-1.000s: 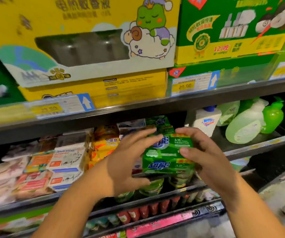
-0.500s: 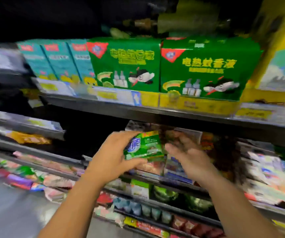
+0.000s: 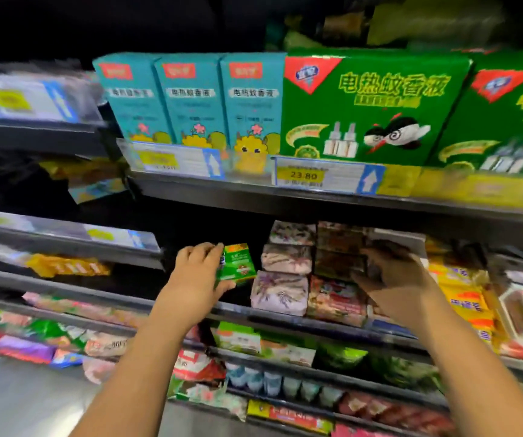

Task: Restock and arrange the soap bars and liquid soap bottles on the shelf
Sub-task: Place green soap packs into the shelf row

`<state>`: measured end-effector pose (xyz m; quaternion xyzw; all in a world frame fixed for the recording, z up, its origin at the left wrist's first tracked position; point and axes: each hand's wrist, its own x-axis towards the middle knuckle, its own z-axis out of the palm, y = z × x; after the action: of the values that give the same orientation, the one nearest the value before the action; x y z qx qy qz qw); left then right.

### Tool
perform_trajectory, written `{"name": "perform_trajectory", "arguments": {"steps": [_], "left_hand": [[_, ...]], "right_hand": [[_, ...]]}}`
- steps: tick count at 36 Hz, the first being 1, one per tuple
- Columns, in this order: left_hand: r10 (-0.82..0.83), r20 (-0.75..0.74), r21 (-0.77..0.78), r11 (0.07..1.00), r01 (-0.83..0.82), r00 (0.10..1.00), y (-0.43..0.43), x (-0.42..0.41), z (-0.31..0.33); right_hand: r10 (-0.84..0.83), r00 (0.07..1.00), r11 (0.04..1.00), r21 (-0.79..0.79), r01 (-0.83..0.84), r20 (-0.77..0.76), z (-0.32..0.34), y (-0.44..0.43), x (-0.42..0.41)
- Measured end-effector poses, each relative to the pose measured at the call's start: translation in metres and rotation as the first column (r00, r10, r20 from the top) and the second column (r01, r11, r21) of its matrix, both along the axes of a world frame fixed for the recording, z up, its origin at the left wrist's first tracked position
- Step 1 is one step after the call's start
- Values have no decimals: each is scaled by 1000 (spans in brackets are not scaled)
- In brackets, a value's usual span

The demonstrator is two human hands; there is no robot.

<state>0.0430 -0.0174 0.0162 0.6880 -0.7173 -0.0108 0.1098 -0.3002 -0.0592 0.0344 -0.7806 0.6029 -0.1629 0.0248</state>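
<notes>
My left hand (image 3: 197, 272) grips a green soap pack (image 3: 236, 263) and holds it in the dark gap at the left end of the soap shelf (image 3: 285, 316). To its right stand stacked pale purple soap packs (image 3: 280, 291) and dark red and brown soap packs (image 3: 337, 272). My right hand (image 3: 392, 279) rests with spread fingers against the front of the dark packs; it is blurred. No liquid soap bottles are in view.
Teal boxes (image 3: 191, 99) and green mosquito-liquid boxes (image 3: 373, 105) fill the shelf above, with price tags (image 3: 307, 175) on its edge. Yellow soap packs (image 3: 465, 298) lie at the right. Lower shelves (image 3: 285, 357) hold more packets. Grey floor (image 3: 17, 398) shows at lower left.
The view has swung left along the shelf. My left hand carried the green pack to the gap left of the purple packs. My right hand let go of it and moved to the dark packs.
</notes>
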Motion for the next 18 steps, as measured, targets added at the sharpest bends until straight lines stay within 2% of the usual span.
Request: {"name": "perform_trajectory", "arguments": {"steps": [1, 2, 5, 8, 13, 16, 18], "left_hand": [[-4, -15, 45, 999, 4, 1000, -4, 1, 3], [-14, -22, 87, 996, 16, 1000, -8, 1, 8], [-62, -72, 270, 960, 80, 995, -18, 3, 20], [-115, -158, 339, 926, 163, 981, -20, 9, 12], [-106, -324, 375, 898, 230, 940, -16, 19, 0], [-77, -376, 415, 877, 241, 924, -16, 13, 6], [-65, -368, 370, 905, 210, 928, -14, 5, 11]], "right_hand": [[-24, 999, 1000, -4, 25, 28, -2, -4, 2], [-39, 999, 999, 2, 39, -28, -1, -5, 0], [-94, 993, 992, 74, 99, -66, 9, -1, 1], [-99, 993, 987, 123, 107, -64, 13, -3, -1], [-127, 985, 981, 130, 142, -114, 18, 0, -1], [-112, 990, 983, 136, 123, -88, 14, -2, -1], [-116, 993, 983, 141, 117, -18, 14, 0, -4]]}}
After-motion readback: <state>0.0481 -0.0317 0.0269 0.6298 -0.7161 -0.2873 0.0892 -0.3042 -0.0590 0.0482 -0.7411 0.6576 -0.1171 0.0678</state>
